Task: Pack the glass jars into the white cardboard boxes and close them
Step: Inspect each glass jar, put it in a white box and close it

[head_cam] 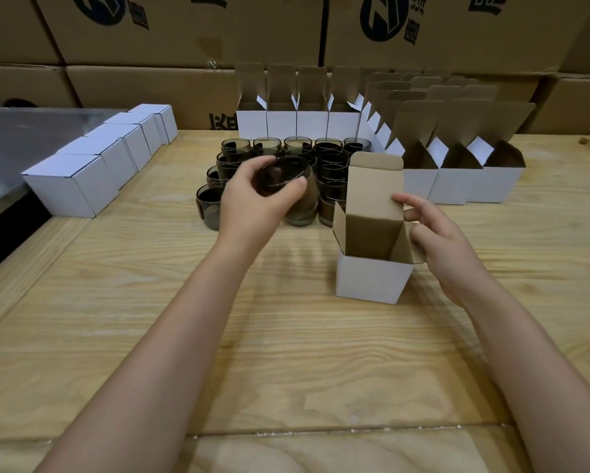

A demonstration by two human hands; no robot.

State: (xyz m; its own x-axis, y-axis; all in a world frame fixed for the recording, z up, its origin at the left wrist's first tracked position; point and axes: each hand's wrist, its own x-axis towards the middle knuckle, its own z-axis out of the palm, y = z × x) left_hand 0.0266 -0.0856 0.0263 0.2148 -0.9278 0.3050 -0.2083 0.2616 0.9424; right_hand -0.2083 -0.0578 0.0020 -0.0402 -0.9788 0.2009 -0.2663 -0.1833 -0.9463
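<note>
My left hand grips a dark smoked-glass jar, lifted and tilted above the cluster of several like jars standing on the wooden table. An open white cardboard box stands to the right, lid flap up, brown inside and nothing in it. My right hand holds that box by its right side flap and wall. The held jar is left of the box, apart from it.
Several closed white boxes line the left edge by a metal surface. Rows of open white boxes stand behind and to the right of the jars. Large brown cartons wall the back.
</note>
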